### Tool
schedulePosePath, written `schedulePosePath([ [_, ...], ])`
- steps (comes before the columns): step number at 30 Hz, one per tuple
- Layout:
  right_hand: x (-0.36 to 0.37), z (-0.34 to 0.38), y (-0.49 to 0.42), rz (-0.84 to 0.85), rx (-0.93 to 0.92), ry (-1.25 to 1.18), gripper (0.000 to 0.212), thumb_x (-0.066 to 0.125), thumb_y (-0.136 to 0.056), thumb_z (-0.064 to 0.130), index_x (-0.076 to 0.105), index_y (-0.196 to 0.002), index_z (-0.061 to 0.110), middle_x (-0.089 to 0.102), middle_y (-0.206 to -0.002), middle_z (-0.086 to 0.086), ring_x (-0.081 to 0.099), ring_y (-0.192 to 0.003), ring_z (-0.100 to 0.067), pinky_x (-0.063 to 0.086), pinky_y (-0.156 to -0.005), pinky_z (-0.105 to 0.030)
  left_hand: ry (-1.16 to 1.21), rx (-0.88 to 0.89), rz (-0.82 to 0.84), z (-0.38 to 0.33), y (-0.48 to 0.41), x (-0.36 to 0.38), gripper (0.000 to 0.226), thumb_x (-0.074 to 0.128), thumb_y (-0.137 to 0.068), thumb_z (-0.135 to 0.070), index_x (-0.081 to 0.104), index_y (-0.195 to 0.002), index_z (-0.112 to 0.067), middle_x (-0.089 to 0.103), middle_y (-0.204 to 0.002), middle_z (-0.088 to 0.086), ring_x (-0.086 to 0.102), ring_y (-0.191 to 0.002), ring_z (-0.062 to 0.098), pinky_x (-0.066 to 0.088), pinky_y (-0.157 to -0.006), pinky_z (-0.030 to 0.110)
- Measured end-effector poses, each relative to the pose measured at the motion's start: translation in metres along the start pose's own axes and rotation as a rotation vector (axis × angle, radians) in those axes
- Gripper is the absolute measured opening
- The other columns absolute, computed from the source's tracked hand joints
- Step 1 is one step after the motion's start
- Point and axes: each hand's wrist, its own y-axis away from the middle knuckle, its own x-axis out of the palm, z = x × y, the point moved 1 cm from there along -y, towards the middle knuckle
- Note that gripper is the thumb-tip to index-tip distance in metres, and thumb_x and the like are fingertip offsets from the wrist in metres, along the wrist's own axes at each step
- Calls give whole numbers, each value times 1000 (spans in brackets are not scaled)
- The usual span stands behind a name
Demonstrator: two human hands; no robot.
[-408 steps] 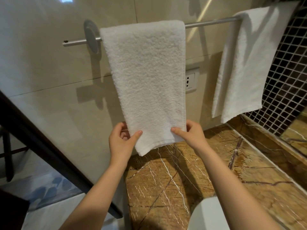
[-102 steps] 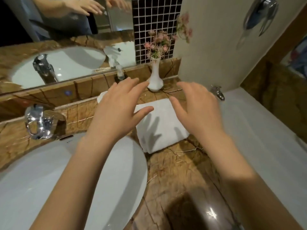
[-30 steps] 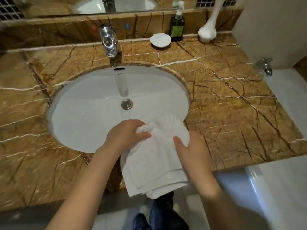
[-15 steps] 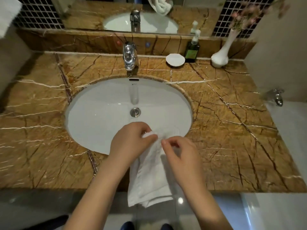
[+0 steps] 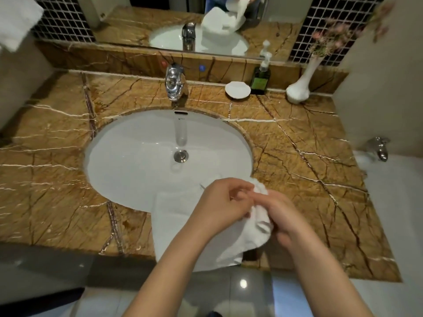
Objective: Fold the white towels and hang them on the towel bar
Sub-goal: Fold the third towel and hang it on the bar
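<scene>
The left hand [image 5: 219,202] has its fingers curled, the tips pinching the bunched top edge of the white towel [image 5: 174,227]. The right hand [image 5: 282,217] meets it from the right, its fingers clenched round the same bunch, so the 2 hands touch around the cloth. A rolled fold of the towel sags between the 2 wrists. The rest of the towel spreads flat down and to the left under the left forearm. In this view the towel overlaps the front rim of the sink [image 5: 128,156], crosses the front strip of the countertop [image 5: 297,179] and ends past the counter's front edge. Whether it rests on the stone cannot be told.

The sink is a white oval bowl with a metal drain [image 5: 180,156], set into brown marble veined with white. Behind it stands a chrome faucet [image 5: 174,84]. To the right of the faucet, along the back ledge, sit a white soap dish [image 5: 237,90], a dark green pump bottle [image 5: 260,76] and a white vase [image 5: 297,90] of pink flowers [image 5: 329,40].

Above the ledge is a mirror [image 5: 137,19], flanked by dark mosaic tile [image 5: 61,21]. The mirror reflects the held towel. Another white towel [image 5: 16,21] hangs at the top left corner. At the right, a metal tap [image 5: 378,148] projects over a white tub [image 5: 393,202]. Below the counter lies a glossy pale floor [image 5: 229,291].
</scene>
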Motion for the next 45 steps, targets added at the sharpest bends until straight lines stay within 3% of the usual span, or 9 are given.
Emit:
schedulePosePath([
  [4, -56, 9, -14, -130, 5, 426, 11, 66, -87, 9, 69, -98, 12, 73, -89, -7, 68, -78, -21, 51, -66, -32, -466, 82, -173, 22, 1, 9, 21, 60, -85, -30, 66, -104, -35, 65, -92, -17, 60, -77, 0, 45, -66, 18],
  [7, -87, 17, -30, -229, -46, 843, 18, 71, -83, 20, 67, -100, 19, 67, -100, 0, 59, -81, -14, 43, -64, -30, -739, 23, -99, 44, 0, 25, 31, 56, -88, -43, 60, -115, -29, 57, -112, -8, 53, -101, 13, 46, -74, 27],
  [13, -114, 10, -60, -518, -84, 1305, 49, 82, -67, 41, 64, -109, 21, 57, -86, 3, 55, -79, -20, 43, -59, -30, -882, 11, -183, 65, -1, 48, 35, 60, -84, -48, 53, -106, -21, 39, -105, -1, 44, -94, 17, 40, -59, 29],
  [19, -118, -13, -57, -621, -160, 1359, 58, 79, -71, 45, 59, -118, 19, 63, -106, -5, 58, -97, -27, 48, -69, -35, -838, 1, -250, 73, -7, 53, 45, 61, -75, -61, 53, -97, -23, 33, -101, -2, 44, -90, 17, 41, -57, 27],
  [22, -91, -24, -40, -743, -450, 1473, 48, 75, -76, 25, 57, -119, 13, 56, -116, -11, 52, -108, -30, 45, -86, -44, -744, 9, -318, 73, -8, 54, 38, 57, -83, -57, 59, -90, -20, 38, -121, 5, 48, -103, 23, 38, -60, 26],
  [26, -28, -55, -27, -345, -655, 1279, 33, 58, -86, 12, 59, -119, 16, 57, -115, -5, 52, -106, -25, 47, -82, -39, -690, -8, -336, 75, -7, 49, 19, 54, -92, -37, 61, -97, -19, 35, -138, 10, 48, -115, 27, 44, -76, 30],
  [29, -3, -78, -32, -272, -672, 1220, 33, 49, -92, 17, 56, -125, 18, 59, -116, -3, 53, -106, -23, 46, -79, -36, -640, 15, -324, 73, -7, 42, 17, 54, -89, -15, 58, -105, -19, 43, -130, 9, 52, -105, 24, 45, -75, 29],
  [34, -3, -104, -30, -399, -650, 1231, 46, 61, -88, 4, 54, -134, 4, 57, -133, -16, 55, -123, -31, 47, -99, -42, -615, 117, -358, 62, -5, 19, 30, 50, -75, 7, 54, -95, -15, 53, -84, 1, 49, -77, 17, 35, -58, 29],
  [45, 18, -100, -31, -561, -591, 1269, 50, 61, -78, -10, 57, -128, -2, 59, -127, -21, 57, -114, -37, 47, -91, -45, -686, 124, -467, 100, 48, -128, 37, 55, -65, 7, 51, -84, -25, 42, -63, -15, 41, -62, 5, 21, -50, 20],
])
